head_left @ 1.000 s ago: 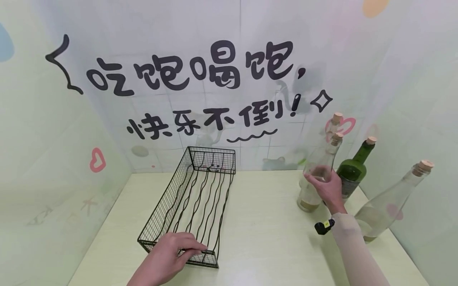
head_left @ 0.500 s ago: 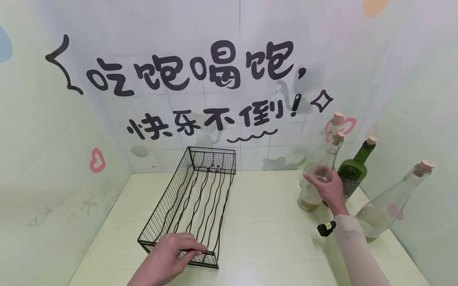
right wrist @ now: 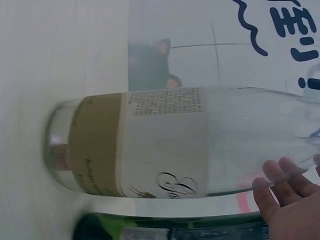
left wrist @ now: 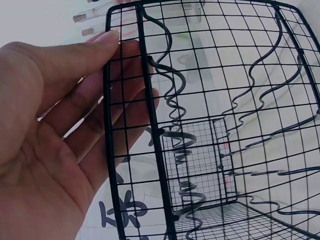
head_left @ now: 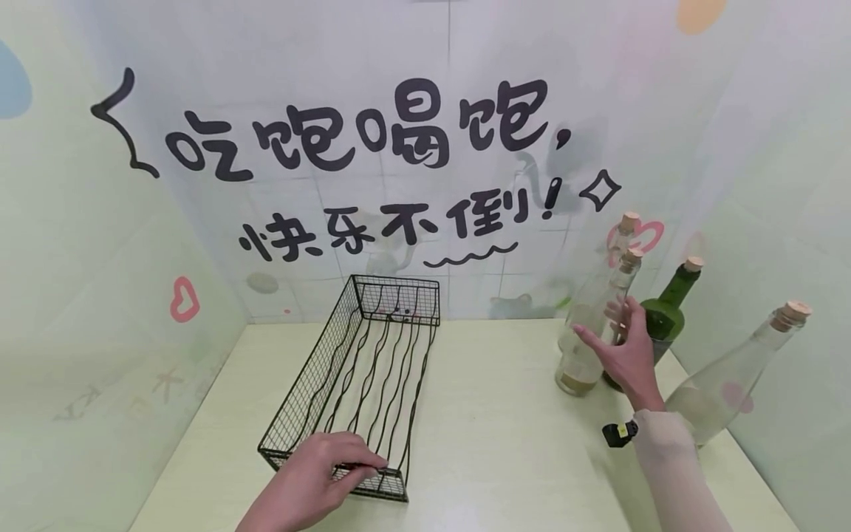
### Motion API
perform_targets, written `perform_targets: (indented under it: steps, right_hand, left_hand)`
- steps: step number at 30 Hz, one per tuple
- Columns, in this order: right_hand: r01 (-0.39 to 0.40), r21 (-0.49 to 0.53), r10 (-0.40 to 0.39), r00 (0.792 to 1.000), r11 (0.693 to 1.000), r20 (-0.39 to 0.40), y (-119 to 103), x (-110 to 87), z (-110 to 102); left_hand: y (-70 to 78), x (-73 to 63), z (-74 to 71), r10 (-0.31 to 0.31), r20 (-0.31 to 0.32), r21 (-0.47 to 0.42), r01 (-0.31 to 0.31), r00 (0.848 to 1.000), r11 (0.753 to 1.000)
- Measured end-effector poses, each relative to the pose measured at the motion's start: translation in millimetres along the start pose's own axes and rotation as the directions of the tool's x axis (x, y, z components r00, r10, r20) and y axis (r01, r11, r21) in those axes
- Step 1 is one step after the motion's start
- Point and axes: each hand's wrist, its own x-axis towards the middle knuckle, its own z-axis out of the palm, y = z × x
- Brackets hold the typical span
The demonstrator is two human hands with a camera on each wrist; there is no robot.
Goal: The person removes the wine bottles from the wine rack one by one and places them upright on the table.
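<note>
My left hand (head_left: 319, 473) pinches the near rim of a black wire basket (head_left: 312, 373), which lies lengthwise with wavy wires along its floor. In the left wrist view, thumb and fingers sit on either side of the mesh edge. On the right, a clear corked glass bottle (head_left: 577, 369) with a pale and gold label stands upright. My right hand (head_left: 630, 358) is beside it, thumb and fingers spread. The right wrist view shows the fingertips (right wrist: 266, 194) right at the bottle's upper side. Close behind the hand is a green corked bottle (head_left: 663, 318), partly hidden by it.
Another clear corked bottle (head_left: 623, 238) stands behind the first, mostly hidden. A larger clear bottle (head_left: 725, 391) stands farther right, partly behind the sleeve (head_left: 671, 458). The pale table (head_left: 492, 414) meets a printed back wall (head_left: 399, 44) and side walls.
My right hand has loosened from the clear bottle, its fingers spreading as it shifts slightly right and up. The bottle stays standing. My left hand keeps its hold on the basket.
</note>
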Motion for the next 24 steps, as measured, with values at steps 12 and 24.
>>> perform_targets:
  steps: [12,24]
  right_hand:
    - [0.292,-0.157,-0.315,0.936,0.944,-0.156,-19.3,-9.0,-19.6]
    - [0.629,-0.347,-0.706,0.687,0.696,-0.170,-38.2,-22.5,-6.9]
  left_hand:
    - [-23.1,26.3,-36.9,-0.125,-0.154,0.097,0.141,0.980,0.985]
    - [-81.1,21.1,-73.5,-0.296,-0.265,0.110,0.334,0.918,0.936]
